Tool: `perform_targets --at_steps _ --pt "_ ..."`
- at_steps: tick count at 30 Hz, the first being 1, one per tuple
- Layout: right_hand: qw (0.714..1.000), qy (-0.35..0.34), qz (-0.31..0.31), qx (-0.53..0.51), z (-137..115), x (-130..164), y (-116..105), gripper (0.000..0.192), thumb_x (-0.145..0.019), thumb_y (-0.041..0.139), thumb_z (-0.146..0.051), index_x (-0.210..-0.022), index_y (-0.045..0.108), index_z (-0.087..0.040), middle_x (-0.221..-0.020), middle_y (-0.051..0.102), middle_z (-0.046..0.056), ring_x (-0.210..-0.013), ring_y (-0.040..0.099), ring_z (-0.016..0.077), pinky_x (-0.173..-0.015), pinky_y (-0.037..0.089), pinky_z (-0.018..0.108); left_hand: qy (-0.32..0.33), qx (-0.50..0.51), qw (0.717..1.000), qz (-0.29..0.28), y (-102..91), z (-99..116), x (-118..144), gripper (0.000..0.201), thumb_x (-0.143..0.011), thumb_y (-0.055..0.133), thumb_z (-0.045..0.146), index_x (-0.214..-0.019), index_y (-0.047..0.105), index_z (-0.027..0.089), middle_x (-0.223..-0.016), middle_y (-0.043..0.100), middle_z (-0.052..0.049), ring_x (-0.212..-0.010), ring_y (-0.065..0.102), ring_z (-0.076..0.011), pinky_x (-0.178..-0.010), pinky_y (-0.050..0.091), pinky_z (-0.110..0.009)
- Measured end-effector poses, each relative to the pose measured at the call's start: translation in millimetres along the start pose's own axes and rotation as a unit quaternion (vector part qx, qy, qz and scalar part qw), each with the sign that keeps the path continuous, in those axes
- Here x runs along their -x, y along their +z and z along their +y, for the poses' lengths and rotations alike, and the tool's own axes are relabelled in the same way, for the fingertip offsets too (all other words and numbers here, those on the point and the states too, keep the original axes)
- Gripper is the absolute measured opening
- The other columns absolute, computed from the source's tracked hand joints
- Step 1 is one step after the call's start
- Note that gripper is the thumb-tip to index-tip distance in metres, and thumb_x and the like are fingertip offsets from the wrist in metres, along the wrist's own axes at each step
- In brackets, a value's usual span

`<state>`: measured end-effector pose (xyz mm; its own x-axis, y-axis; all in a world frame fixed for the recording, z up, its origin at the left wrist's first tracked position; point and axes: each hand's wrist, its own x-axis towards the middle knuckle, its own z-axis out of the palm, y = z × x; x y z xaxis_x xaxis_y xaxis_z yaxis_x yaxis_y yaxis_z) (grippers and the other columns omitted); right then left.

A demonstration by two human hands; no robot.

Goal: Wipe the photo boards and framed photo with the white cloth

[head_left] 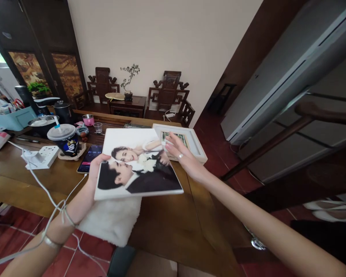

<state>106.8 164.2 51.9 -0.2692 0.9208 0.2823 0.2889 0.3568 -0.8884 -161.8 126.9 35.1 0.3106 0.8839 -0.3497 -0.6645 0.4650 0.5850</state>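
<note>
My left hand [95, 169] is closed on the left edge of a white-edged photo panel [150, 181], thumb on top. The panel is tilted above the table and carries a wedding picture of two people. At the panel's upper right edge is my right hand [182, 154], open with fingers stretched out and a ring on one finger. Whether it touches the panel I cannot tell. Behind that hand lies a white, wood-edged frame [200, 148] with a small green patterned picture in it, partly hidden. A white fluffy cloth [115, 223] lies below the panel.
The wooden table [167, 223] holds a lit phone [88, 161], a lidded dark cup [64, 140], a white power strip [44, 157], a pink cup [88, 119] and a blue bin [13, 115]. White cables [43, 184] cross my left forearm. Carved chairs [168, 94] stand behind.
</note>
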Motion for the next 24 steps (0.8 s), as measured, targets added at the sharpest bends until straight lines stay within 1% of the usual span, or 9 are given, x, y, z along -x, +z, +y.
perform_targets --at_steps 2,5,8,10,14,16,20,22,24 --pt "0.976 -0.144 -0.081 0.141 -13 2 -8 0.065 -0.081 0.062 -0.052 -0.139 0.041 -0.031 -0.148 0.042 0.006 -0.136 0.036 0.0287 -0.109 0.033 0.054 0.030 -0.021 0.999 0.038 1.5 16 -12 0.043 -0.071 0.047 0.022 -0.105 0.062 0.002 -0.079 0.073 -0.015 -0.070 0.071 -0.0312 -0.069 0.057 -0.044" --pt "0.888 -0.282 -0.171 0.320 -24 1 -1 0.071 -0.080 0.069 -0.038 -0.143 0.037 -0.027 -0.149 0.039 0.009 -0.138 0.034 0.0300 -0.113 0.026 0.056 0.062 -0.034 0.997 0.024 7.4 37 -29 0.042 -0.074 0.045 0.021 -0.106 0.062 0.003 -0.084 0.073 -0.017 -0.077 0.071 -0.0328 -0.073 0.056 -0.046" --pt "0.815 -0.355 -0.146 0.434 -19 -15 16 0.059 -0.083 0.056 -0.006 -0.139 0.043 -0.019 -0.144 0.047 0.013 -0.136 0.037 0.0299 -0.111 0.030 0.056 0.094 -0.022 0.994 -0.048 14.7 52 -47 0.040 -0.080 0.042 0.023 -0.109 0.061 0.004 -0.089 0.073 -0.015 -0.088 0.069 -0.0321 -0.083 0.054 -0.045" --pt "0.796 -0.385 -0.108 0.455 -11 -33 24 0.058 -0.082 0.044 0.005 -0.136 0.046 -0.016 -0.140 0.051 0.015 -0.135 0.040 0.0291 -0.109 0.034 0.055 0.128 -0.006 0.986 -0.105 18.6 59 -58 0.039 -0.085 0.040 0.025 -0.113 0.059 0.005 -0.095 0.073 -0.013 -0.094 0.068 -0.0303 -0.087 0.052 -0.044" --pt "0.814 -0.417 -0.042 0.402 2 -71 24 0.064 -0.077 0.034 0.009 -0.135 0.047 -0.015 -0.134 0.056 0.012 -0.128 0.049 0.0242 -0.104 0.043 0.048 0.200 0.055 0.969 -0.137 16.3 57 -80 0.040 -0.091 0.039 0.039 -0.115 0.056 0.012 -0.105 0.070 -0.013 -0.098 0.067 -0.0280 -0.085 0.053 -0.042" --pt "0.832 -0.411 -0.033 0.371 5 -85 22 0.070 -0.071 0.036 0.009 -0.135 0.046 -0.016 -0.135 0.056 0.011 -0.125 0.052 0.0227 -0.098 0.048 0.042 0.152 0.071 0.983 -0.081 7.8 47 -89 0.043 -0.091 0.039 0.044 -0.116 0.054 0.012 -0.109 0.067 -0.017 -0.101 0.066 -0.0285 -0.082 0.054 -0.040" --pt "0.853 -0.373 -0.037 0.364 10 -103 21 0.074 -0.066 0.037 0.009 -0.134 0.046 -0.019 -0.137 0.055 0.009 -0.124 0.053 0.0216 -0.096 0.049 0.038 -0.050 0.020 0.995 0.080 -16.3 18 -103 0.037 -0.091 0.045 0.028 -0.121 0.047 0.006 -0.118 0.059 -0.027 -0.108 0.063 -0.0324 -0.076 0.055 -0.040" --pt "0.856 -0.360 -0.039 0.369 14 -109 21 0.074 -0.065 0.038 0.009 -0.134 0.046 -0.019 -0.137 0.054 0.009 -0.125 0.052 0.0219 -0.096 0.048 0.038 -0.082 0.004 0.989 0.125 -24.7 8 -112 0.037 -0.089 0.049 0.021 -0.122 0.045 0.005 -0.120 0.056 -0.030 -0.108 0.063 -0.0341 -0.076 0.056 -0.042" --pt "0.859 -0.352 -0.040 0.369 19 -114 22 0.074 -0.065 0.038 0.009 -0.133 0.047 -0.018 -0.137 0.054 0.010 -0.124 0.052 0.0231 -0.096 0.047 0.040 -0.062 0.004 0.986 0.155 -28.2 5 -124 0.038 -0.087 0.052 0.017 -0.123 0.043 0.007 -0.121 0.055 -0.028 -0.107 0.063 -0.0312 -0.079 0.056 -0.040"
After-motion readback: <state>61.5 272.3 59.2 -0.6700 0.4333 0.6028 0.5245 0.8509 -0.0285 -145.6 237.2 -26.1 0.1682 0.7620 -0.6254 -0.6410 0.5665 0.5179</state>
